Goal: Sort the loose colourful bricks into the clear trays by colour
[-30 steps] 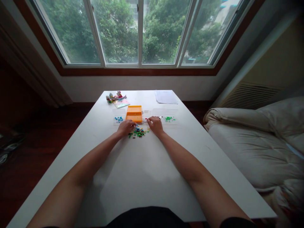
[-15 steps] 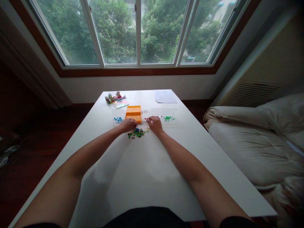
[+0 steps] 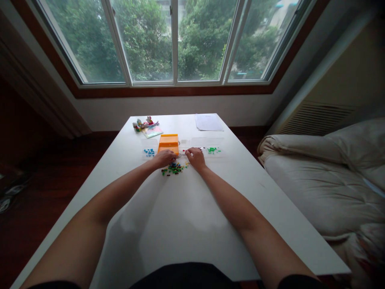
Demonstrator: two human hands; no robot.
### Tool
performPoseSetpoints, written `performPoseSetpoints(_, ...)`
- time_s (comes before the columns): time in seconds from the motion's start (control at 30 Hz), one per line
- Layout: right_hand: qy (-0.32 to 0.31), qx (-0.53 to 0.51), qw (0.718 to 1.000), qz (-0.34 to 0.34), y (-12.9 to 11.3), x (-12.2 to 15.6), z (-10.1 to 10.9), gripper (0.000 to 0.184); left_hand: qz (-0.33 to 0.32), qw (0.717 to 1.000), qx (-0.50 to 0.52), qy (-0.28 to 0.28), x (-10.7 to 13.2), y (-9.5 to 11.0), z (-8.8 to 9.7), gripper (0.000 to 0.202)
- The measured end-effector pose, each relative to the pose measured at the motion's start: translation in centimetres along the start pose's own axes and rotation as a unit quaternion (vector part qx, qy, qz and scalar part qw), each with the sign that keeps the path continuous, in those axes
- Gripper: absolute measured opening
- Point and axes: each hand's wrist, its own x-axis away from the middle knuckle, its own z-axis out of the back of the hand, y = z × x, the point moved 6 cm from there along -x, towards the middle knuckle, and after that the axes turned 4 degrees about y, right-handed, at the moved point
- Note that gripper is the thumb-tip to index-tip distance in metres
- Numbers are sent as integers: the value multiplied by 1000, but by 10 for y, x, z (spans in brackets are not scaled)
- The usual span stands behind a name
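Honestly, it's all tiny from up here. Far left is dark wood floor [image 3: 45,180], then the white table [image 3: 180,224]. Blue bits [image 3: 149,151] sit in a clear tray you can barely see, beside the orange box [image 3: 169,142]. Your left hand [image 3: 164,158] is at the box's near edge, fingers curled under, so I can't tell if they're pinching anything. The pile of small coloured bricks [image 3: 174,168] lies between your hands. Your right hand [image 3: 196,157] is knuckles-up, and its grip is just as unreadable. Then come green bits [image 3: 213,150] and a rumpled bed [image 3: 325,180]. A big window [image 3: 144,40] spans the back wall.

Matt white table [image 3: 180,224], glossy orange plastic tray [image 3: 169,143], paper sheet [image 3: 209,122]
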Motion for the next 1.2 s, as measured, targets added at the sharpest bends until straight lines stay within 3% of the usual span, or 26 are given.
performPoseSetpoints(0.93, -6, -11, 1000, -4, 2, 0, -4, 26, -21, 999, -32, 7, 0, 17, 4, 22)
performPoseSetpoints(1.2, -12, -15, 1000, -5, 0, 0, -2, 26, 19, 997, -73, 22, 6, 13, 8, 25)
